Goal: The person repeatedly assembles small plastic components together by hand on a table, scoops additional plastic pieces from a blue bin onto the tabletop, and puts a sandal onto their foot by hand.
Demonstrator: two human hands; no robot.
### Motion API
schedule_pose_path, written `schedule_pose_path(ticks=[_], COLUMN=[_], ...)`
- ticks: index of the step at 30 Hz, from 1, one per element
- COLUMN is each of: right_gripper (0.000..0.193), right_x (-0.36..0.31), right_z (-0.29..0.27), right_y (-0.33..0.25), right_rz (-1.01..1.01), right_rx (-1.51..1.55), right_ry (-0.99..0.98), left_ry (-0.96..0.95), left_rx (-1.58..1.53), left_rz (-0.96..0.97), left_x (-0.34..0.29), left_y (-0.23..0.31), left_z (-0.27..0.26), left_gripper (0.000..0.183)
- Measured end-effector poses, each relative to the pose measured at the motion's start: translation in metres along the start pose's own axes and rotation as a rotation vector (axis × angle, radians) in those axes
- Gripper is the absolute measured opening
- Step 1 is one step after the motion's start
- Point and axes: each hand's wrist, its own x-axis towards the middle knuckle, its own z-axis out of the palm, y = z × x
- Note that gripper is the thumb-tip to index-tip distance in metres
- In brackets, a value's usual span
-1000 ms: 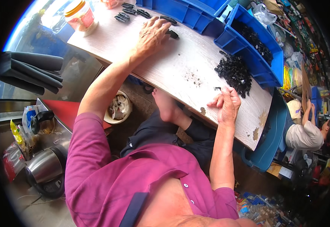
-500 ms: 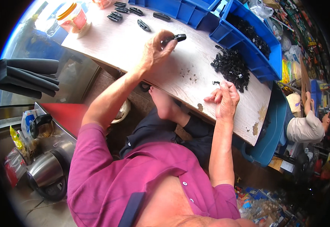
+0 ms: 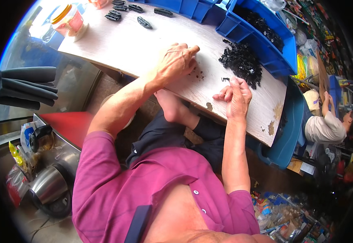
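Over the middle of the pale table [image 3: 124, 48], my left hand [image 3: 175, 62] is palm down with its fingers curled. Its underside is hidden, so whatever it holds does not show. Between the thumb and fingertips of my right hand [image 3: 239, 101] is a small black plastic clip [image 3: 225, 79], pinched just above the tabletop. Close beyond that hand lies a heap of small black clips [image 3: 241, 62]. Toward the far left rest several long, oval black plastic parts [image 3: 145, 22], apart from both hands.
Blue bins [image 3: 261, 60] line the table's far side, one filled with black pieces. A lidded jar [image 3: 68, 22] stands at the far left corner. A teal tub [image 3: 283, 156] sits off the right end. Another person [image 3: 326, 127] is at the right; a steel kettle [image 3: 49, 186] is at left.
My left hand has turned palm down and moved right and nearer, and the black oval part seen in it earlier is out of sight. My right hand keeps its pinch on the clip.
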Motion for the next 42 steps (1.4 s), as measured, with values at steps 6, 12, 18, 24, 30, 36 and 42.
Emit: schedule_pose_path(ticks=[6,12,18,24,30,36,42], right_gripper=[0.016,0.018,0.018,0.018,0.010,0.010,0.009], right_x=[-0.001,-0.001,-0.004,-0.010,-0.015,-0.021,-0.013], right_z=[0.002,-0.001,0.002,0.009,-0.007,0.000,-0.009], right_y=[0.001,0.003,-0.001,-0.003,0.005,0.003,0.007], right_rz=[-0.012,-0.034,-0.037,-0.065,-0.088,-0.094,-0.066], right_rx=[0.011,0.031,0.085,0.216,0.212,0.259,0.174], right_ry=[0.022,0.023,0.046,0.052,0.048,0.042,0.018], left_ry=[-0.232,-0.150,0.231,0.163,-0.114,-0.093,-0.218], left_rx=[-0.038,-0.115,-0.065,-0.971,-1.544,-1.682,-1.574], left_rz=[0.047,0.127,0.219,-0.214,-0.456,-0.460,-0.525], left_x=[0.007,-0.004,-0.019,-0.035,-0.040,-0.037,-0.030], left_y=[0.006,0.000,0.009,0.056,0.098,0.103,0.091], left_z=[-0.004,-0.005,0.007,0.034,0.027,0.023,0.024], left_gripper=[0.030,0.032,0.026,0.022,0.028,0.027,0.033])
